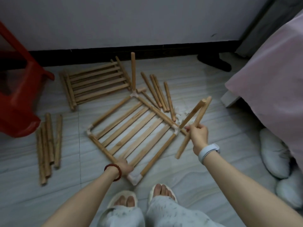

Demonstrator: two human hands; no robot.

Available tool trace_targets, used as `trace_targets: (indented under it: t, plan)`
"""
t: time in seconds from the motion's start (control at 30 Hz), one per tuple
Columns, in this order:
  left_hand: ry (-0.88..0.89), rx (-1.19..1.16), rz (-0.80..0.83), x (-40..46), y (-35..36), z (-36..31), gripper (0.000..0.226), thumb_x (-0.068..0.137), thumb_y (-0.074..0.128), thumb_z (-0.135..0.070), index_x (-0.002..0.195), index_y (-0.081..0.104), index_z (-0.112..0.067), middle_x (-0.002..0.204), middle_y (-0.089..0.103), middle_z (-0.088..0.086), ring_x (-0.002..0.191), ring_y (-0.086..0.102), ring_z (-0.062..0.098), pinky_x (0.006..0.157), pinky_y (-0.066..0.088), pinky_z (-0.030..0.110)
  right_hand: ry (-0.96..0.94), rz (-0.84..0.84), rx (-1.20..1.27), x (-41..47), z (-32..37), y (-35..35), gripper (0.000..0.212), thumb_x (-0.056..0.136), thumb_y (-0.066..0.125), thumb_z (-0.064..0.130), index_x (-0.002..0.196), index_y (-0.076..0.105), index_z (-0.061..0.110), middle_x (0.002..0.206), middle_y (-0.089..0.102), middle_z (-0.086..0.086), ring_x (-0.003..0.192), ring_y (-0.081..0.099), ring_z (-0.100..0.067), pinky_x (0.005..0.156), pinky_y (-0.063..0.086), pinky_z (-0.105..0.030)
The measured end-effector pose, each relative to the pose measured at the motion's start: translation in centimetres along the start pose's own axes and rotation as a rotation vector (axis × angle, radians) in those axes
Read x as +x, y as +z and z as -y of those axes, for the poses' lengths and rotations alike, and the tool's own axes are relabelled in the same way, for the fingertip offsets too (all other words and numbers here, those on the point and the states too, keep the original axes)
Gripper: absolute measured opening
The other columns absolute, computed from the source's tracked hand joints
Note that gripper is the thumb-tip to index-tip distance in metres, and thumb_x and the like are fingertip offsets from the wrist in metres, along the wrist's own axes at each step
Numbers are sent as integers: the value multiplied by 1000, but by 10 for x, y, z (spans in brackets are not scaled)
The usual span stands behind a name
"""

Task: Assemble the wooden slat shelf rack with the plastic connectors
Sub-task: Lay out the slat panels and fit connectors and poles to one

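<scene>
Slatted shelf frame (131, 133) laid flat on the tiled floor (205, 89), its near rail gripped by the left hand (126, 166) beside a white corner connector (134, 177), two wooden rods (193, 118) clasped in the right hand (197, 134), raised just right of the frame

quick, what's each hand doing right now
Left hand: gripping the slat frame at its near rail.
Right hand: holding two wooden rods.

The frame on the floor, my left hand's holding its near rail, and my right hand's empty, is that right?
Not quite. The head view shows the right hand gripping wooden rods, not empty. The rest stands: the left hand holds the near rail of the frame on the floor.
</scene>
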State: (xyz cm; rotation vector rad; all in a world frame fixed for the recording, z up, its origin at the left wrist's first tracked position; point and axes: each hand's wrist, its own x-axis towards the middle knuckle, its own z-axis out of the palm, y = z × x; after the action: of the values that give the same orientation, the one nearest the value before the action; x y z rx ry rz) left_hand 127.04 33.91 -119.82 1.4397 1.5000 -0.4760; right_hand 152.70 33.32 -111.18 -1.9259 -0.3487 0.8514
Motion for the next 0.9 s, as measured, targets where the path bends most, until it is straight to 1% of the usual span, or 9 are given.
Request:
trace_targets:
  t: [0.13,0.2,0.3,0.37,0.47,0.57,0.67,0.8,0.9]
  plan:
    - [169,330,-226,12,-15,27,48,94,47,-35,139,37,-20,144,35,7,130,37,27,102,38,38,-64,194,-13,-36,-36,23,23,86,65,12,101,55,-2,85,58,-1,84,59,-16,83,49,-37]
    - [226,503,-258,22,-20,45,49,94,46,-37,140,34,-25,146,30,4,135,27,26,106,31,43,-72,347,-97,-45,-56,35,17,88,62,11,94,60,-5,84,60,-9,86,61,-22,82,52,-41]
    - [274,754,-268,38,-26,68,52,92,48,-47,138,36,-26,143,30,1,139,18,23,112,14,50,-62,508,-152,-44,-79,53,15,89,60,8,90,62,-7,83,63,-16,82,62,-23,74,55,-30]
    - [346,854,-333,45,-31,75,45,92,48,-47,131,45,-25,135,38,1,134,28,23,112,9,50,-50,553,-157,-42,-85,62,8,89,60,7,86,62,0,82,63,-13,81,62,-21,70,55,-25]
    - [517,919,-437,50,-30,80,34,77,70,-46,98,66,-19,100,59,3,99,58,27,101,35,44,-56,572,-182,-35,-91,68,11,88,60,6,79,61,11,86,63,-17,83,62,-22,72,55,-29]
    - [576,859,-507,50,-12,95,44,45,86,-52,66,65,-20,68,59,-1,62,59,21,65,53,32,-47,570,-179,-34,-91,66,12,89,60,5,77,60,10,85,62,-17,83,62,-22,73,56,-31]
    - [573,760,-531,40,14,100,47,43,84,-57,63,62,-20,67,58,-3,59,57,19,51,49,28,-54,565,-182,-34,-88,66,15,89,59,4,76,59,12,85,61,-17,82,61,-22,74,55,-32]
    - [502,702,-569,28,31,97,47,47,84,-56,62,61,-18,66,59,0,58,57,20,46,46,30,-79,560,-146,-35,-81,71,17,91,57,4,76,59,12,87,62,-19,86,62,-25,83,53,-42]
    - [415,616,-614,30,32,87,46,47,86,-52,61,61,-16,62,58,2,57,57,22,46,45,27,-136,539,-110,-32,-75,72,13,93,52,7,84,53,15,94,63,-18,91,63,-25,82,56,-35]
